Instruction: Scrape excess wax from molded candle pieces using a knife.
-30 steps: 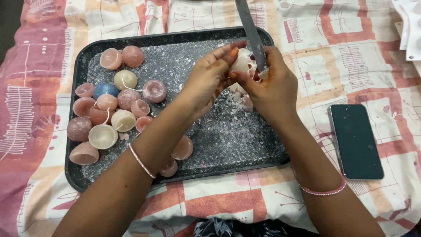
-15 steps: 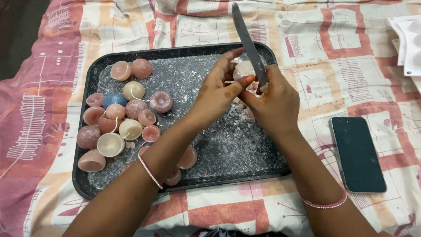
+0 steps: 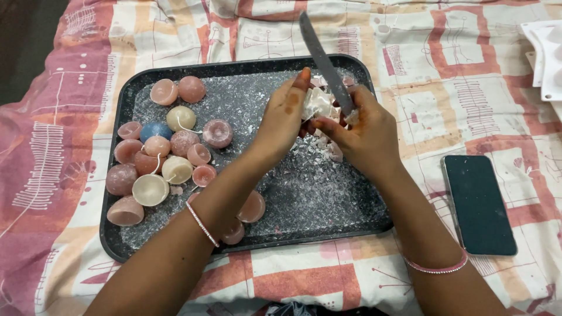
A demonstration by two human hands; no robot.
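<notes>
**Mia:** What does the left hand (image 3: 285, 120) hold?

**Sam:** A small white wax candle (image 3: 318, 102). The fingers are curled around it, so the hand is closed on it. The candle is up in the air, over the far right part of the black tray (image 3: 111, 234).

**Mia:** And the right hand (image 3: 366, 131)?

**Sam:** It grips a knife (image 3: 324, 61). The blade points up and away. The low part of the blade is right next to the candle.

**Mia:** What is under the hands?

**Sam:** Lots of little white wax bits (image 3: 304, 158), all over the tray floor.

**Mia:** What else is in the tray?

**Sam:** A bunch of round candles (image 3: 170, 146) on the left side. Most are pink, some are cream, and one is a blue candle (image 3: 153, 130). Some have white wicks sticking out.

**Mia:** What is beside the tray?

**Sam:** A dark phone (image 3: 479, 205) lies flat on the patterned cloth (image 3: 468, 76), to the right, near the right arm. Each wrist has a thin bracelet.
</notes>
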